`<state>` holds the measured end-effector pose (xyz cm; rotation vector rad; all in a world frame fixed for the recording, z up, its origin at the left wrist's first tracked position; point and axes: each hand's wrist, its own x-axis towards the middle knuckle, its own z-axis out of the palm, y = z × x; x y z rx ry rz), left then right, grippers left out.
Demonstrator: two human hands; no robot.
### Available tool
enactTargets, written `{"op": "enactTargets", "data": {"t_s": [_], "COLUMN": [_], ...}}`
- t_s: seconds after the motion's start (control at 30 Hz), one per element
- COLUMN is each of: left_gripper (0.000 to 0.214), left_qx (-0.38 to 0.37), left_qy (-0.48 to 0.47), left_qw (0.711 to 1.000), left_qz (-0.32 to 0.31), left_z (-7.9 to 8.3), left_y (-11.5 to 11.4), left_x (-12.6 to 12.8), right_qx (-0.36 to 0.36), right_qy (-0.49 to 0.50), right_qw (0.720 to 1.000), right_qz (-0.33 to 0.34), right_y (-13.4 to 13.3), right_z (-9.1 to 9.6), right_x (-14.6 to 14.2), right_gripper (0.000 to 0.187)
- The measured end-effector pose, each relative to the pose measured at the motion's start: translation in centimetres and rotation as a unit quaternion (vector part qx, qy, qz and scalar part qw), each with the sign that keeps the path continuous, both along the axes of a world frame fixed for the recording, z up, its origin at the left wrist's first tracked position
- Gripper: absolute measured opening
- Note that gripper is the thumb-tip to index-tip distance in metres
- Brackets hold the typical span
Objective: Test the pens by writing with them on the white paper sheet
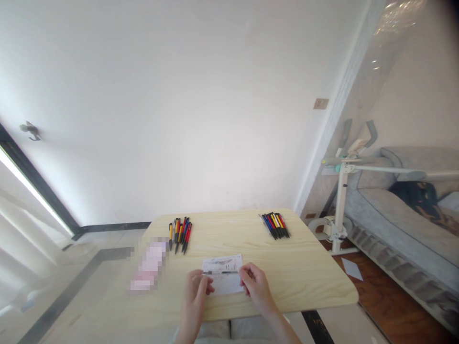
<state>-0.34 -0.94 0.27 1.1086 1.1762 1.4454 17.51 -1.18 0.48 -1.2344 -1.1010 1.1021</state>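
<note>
My left hand point(196, 291) and my right hand point(255, 285) are at the near edge of a light wooden table point(304, 272). Between them they hold a thin dark pen point(221, 272) level, each hand pinching one end. The pen hangs just over a white printed paper slip point(223, 276) lying on the table. A bunch of coloured pens point(180, 233) lies at the far left of the table. A second bunch of pens point(275, 225) lies at the far right.
A blurred pinkish patch point(148, 265) covers something at the table's left. A grey sofa point(401, 210) and a white stand point(340, 210) are to the right. A white paper scrap point(352, 268) lies on the wooden floor. A white wall rises behind the table.
</note>
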Motion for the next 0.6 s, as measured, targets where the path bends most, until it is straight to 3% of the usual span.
{"op": "enactTargets", "data": {"t_s": [0.33,0.6], "left_gripper": [0.05,0.059], "left_qx": [-0.017,-0.034], "left_qy": [-0.032,-0.059], "left_qw": [0.999,0.997], "left_qz": [0.026,0.036], "left_z": [0.4,0.5], "left_y": [-0.1,0.2], "left_x": [0.2,0.2], "right_qx": [0.028,0.098], "right_qy": [-0.018,-0.132], "right_qw": [0.999,0.986], "right_qz": [0.032,0.04], "right_y": [-0.1,-0.6], "right_z": [-0.4,-0.3], "right_x": [-0.6,-1.3], "right_gripper": [0.026,0.002]}}
